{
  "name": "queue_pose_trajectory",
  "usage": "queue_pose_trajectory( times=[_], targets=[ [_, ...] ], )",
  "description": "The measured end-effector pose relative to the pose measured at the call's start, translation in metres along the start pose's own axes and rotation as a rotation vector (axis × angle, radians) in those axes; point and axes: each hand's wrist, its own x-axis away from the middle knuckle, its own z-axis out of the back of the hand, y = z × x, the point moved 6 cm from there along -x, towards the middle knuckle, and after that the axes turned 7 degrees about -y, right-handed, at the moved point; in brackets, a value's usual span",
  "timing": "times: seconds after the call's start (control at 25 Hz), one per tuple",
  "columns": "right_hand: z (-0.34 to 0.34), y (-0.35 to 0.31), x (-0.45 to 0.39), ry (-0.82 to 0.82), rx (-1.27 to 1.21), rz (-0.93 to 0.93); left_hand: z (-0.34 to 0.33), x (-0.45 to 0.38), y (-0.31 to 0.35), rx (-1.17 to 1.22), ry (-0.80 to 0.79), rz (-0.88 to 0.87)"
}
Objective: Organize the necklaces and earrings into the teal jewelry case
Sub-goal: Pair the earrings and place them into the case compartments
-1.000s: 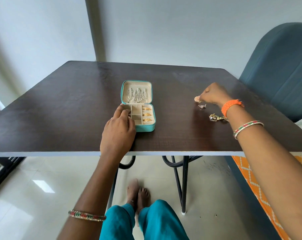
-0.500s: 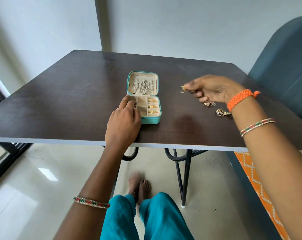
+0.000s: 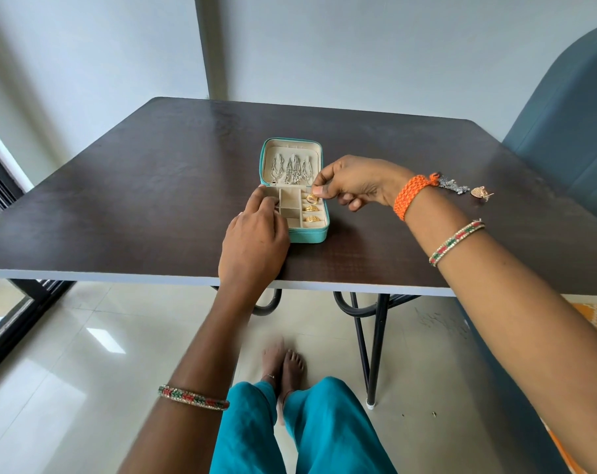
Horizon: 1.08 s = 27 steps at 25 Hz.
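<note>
a person is sitting at a dark desk [image 3: 153,186], looking down at both hands. the teal jewelry case [image 3: 307,236] is lying open near the middle of the desk, its lid [image 3: 292,159] tilted back, and silver necklaces [image 3: 292,171] are hanging against the cream lining of the lid.

the right hand [image 3: 355,183] is reaching in from the right, over the far right corner of the case's tray. its grip is narrow: thumb and forefinger are pressing together in a pinch just above the farthest gold earring [image 3: 312,199]. whether the pinch is holding that earring or a smaller piece is too small to tell. the remaining fingers are curling loosely under the palm. just below the pinch, two more gold earrings [image 3: 311,213] are sitting in the right column of the tray, one behind the other.

the left hand [image 3: 254,244] is resting on the near left side of the case, its fingers curling over the left edge of the tray and touching it.

well to the right of the right-hand grip, past an orange wrist band [image 3: 409,196], a silver piece [image 3: 454,185] and a gold earring [image 3: 479,192] are lying loose on the desk.
</note>
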Motion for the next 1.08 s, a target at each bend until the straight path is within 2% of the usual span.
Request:
queue_pose_trajectory(
  times=[0.36,0.92,1.0,1.08],
  targets=[
    [0.001,-0.015,-0.001,0.115,0.285,-0.011,-0.001,-0.001,-0.002,0.004,0.004,-0.004],
    [-0.003,-0.011,-0.002,0.319,0.403,0.064,-0.006,-0.004,-0.006,0.011,0.016,-0.018],
    [-0.002,-0.006,-0.002,0.287,0.299,0.075,-0.004,-0.003,-0.004,0.012,0.02,-0.025],
    [0.004,0.008,0.006,0.342,-0.017,0.121,-0.001,0.0,-0.002,0.014,0.027,-0.037]
  ],
)
